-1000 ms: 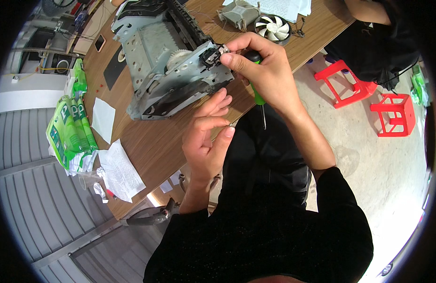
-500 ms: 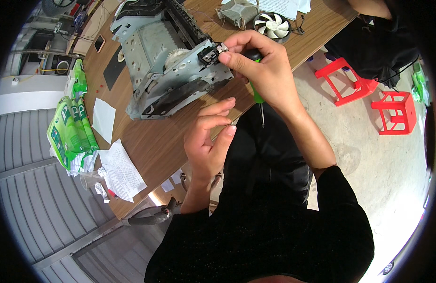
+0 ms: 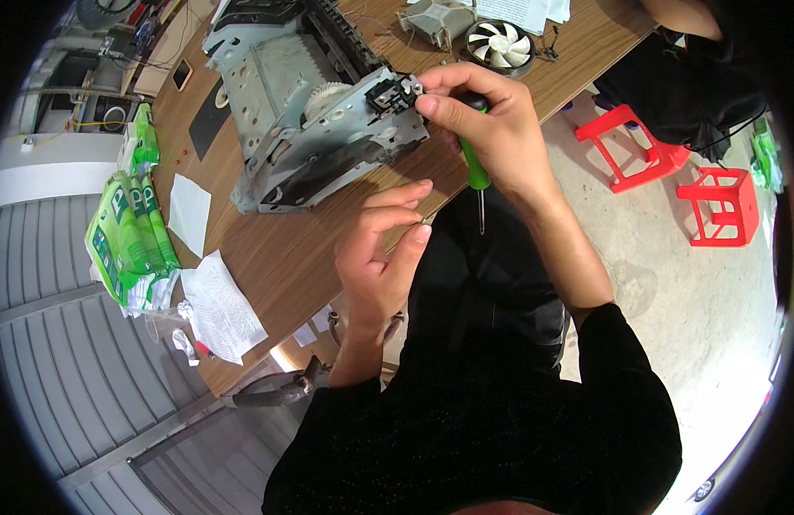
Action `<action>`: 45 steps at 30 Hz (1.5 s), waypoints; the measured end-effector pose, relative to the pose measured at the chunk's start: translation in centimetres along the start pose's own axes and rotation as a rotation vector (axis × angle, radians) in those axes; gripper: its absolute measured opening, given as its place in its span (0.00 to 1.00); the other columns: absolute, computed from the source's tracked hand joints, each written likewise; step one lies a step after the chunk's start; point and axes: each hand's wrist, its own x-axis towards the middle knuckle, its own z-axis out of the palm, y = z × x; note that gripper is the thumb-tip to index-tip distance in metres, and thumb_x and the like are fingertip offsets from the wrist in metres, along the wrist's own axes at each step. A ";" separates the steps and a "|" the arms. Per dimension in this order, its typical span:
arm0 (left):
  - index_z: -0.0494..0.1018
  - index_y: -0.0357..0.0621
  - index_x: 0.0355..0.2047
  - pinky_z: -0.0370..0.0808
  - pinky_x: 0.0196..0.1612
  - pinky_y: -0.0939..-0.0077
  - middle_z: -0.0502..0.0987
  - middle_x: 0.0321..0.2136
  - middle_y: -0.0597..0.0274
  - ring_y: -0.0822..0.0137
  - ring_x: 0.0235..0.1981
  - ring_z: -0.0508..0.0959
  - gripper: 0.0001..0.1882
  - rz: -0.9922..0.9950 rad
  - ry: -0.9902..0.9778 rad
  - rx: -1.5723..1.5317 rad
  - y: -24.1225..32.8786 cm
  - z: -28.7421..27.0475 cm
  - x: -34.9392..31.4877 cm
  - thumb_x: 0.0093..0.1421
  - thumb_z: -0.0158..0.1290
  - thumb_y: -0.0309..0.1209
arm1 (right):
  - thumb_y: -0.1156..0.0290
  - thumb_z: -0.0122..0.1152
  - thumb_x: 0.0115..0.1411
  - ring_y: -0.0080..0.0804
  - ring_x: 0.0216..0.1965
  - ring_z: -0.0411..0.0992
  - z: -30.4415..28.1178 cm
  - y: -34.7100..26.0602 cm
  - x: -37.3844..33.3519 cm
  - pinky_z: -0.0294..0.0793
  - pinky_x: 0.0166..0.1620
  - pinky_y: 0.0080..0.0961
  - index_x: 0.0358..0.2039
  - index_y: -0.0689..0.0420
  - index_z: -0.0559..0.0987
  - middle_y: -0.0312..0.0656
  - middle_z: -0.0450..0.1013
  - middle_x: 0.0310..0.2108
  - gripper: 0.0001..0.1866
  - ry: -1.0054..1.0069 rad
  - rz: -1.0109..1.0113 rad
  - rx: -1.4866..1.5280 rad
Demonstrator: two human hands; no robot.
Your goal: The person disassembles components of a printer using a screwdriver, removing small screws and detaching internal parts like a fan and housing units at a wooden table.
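The tiny piece (image 3: 424,221) between the thumb and forefinger of the left hand (image 3: 371,257) was too small to identify; those two digits pinched it while the other fingers stood loosely spread. The right hand (image 3: 509,133) hid the middle of the screwdriver (image 3: 478,174) and part of its black handle end. Its curled lower fingers grasped that tool, and its thumb and forefinger closed at the edge of a small black mechanism (image 3: 388,97), though exactly what they pinched there was hard to make out. The picture's upper edge cut off the far end of the grey metal chassis (image 3: 268,94), and the mechanism sat at its near right corner.

The screwdriver's long axis ran nearly straight toward the person, with the bare tip over the black trousers (image 3: 466,292). The chassis stood on the table with a perforated side plate facing the person, slanting from lower left to upper right; a white gear (image 3: 327,99) showed just behind that plate.

The wood-grain table (image 3: 268,266) also held a fan (image 3: 502,45) with white blades, a phone (image 3: 182,75) and printed sheets (image 3: 224,309). Red plastic stools (image 3: 721,209) stood on the concrete floor (image 3: 646,292), near another person in dark clothing (image 3: 672,94), partly out of view.
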 end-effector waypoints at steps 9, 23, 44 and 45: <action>0.71 0.34 0.38 0.76 0.53 0.64 0.79 0.46 0.42 0.54 0.49 0.80 0.07 -0.020 0.004 -0.007 -0.1 0.1 -0.1 0.59 0.57 0.18 | 0.72 0.69 0.60 0.13 0.24 0.69 -0.6 0.4 0.2 0.68 0.26 0.14 0.41 0.60 0.83 0.30 0.76 0.27 0.10 -0.047 0.036 0.042; 0.71 0.33 0.39 0.75 0.55 0.60 0.74 0.53 0.37 0.50 0.53 0.77 0.08 -0.010 0.041 -0.061 0.1 0.4 0.4 0.60 0.56 0.17 | 0.71 0.61 0.66 0.15 0.26 0.71 -0.7 -0.3 -1.4 0.68 0.26 0.13 0.43 0.61 0.78 0.37 0.80 0.34 0.09 -0.126 0.129 0.212; 0.71 0.31 0.42 0.70 0.62 0.60 0.67 0.60 0.31 0.50 0.61 0.71 0.09 0.019 0.040 -0.073 0.5 0.1 1.9 0.61 0.54 0.16 | 0.76 0.66 0.56 0.39 0.30 0.79 0.8 -1.3 -2.9 0.75 0.32 0.27 0.41 0.60 0.80 0.44 0.78 0.30 0.11 -0.019 -0.482 -0.654; 0.70 0.31 0.43 0.70 0.61 0.59 0.66 0.61 0.31 0.49 0.61 0.71 0.09 0.037 0.030 -0.050 0.4 -0.1 1.9 0.61 0.54 0.17 | 0.75 0.66 0.56 0.40 0.30 0.79 0.7 -1.3 -2.9 0.75 0.32 0.27 0.40 0.60 0.80 0.45 0.78 0.30 0.10 -0.065 -0.488 -0.680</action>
